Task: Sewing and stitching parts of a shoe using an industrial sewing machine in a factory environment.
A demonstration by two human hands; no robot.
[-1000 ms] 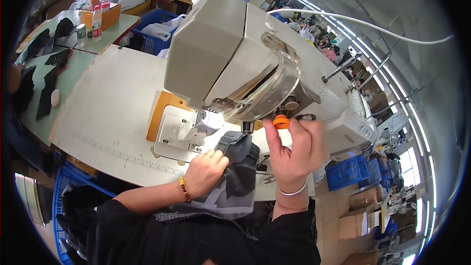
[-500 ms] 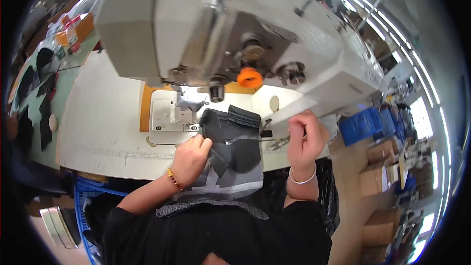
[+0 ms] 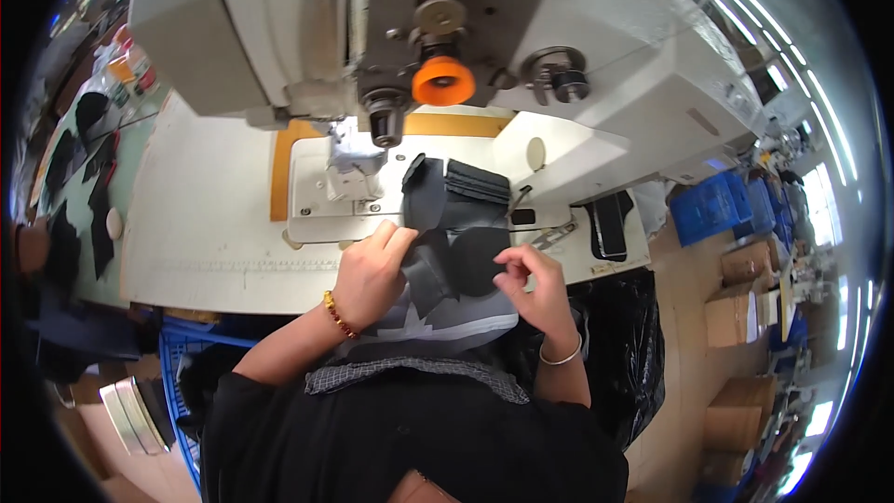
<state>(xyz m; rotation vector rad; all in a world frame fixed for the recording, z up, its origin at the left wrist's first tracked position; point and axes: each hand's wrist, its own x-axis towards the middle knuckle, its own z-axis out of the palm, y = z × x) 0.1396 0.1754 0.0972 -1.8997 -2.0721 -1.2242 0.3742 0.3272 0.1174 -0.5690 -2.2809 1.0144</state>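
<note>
Black sheet pieces, smooth like leather or coated cloth, lie in a loose pile at the table's front edge, right of the sewing machine's needle area. My left hand has its fingertips closed on the pile's left edge; the pinched part is hidden. Over the right edge hovers my right hand, fingers curled, with a gap between thumb and forefinger. A stack of black strips rests at the far end of the pile. Beneath, a grey cloth with a pale band hangs toward my lap.
Metal snips and a black piece with a pale outline lie on the right of the table. The machine head overhangs the work. Blue crates and cardboard boxes stand at right; a black bag hangs below.
My right hand has come down and left from the table's right side to the pile. The outlined black piece now shows there. My left hand stays at the pile's left edge.
</note>
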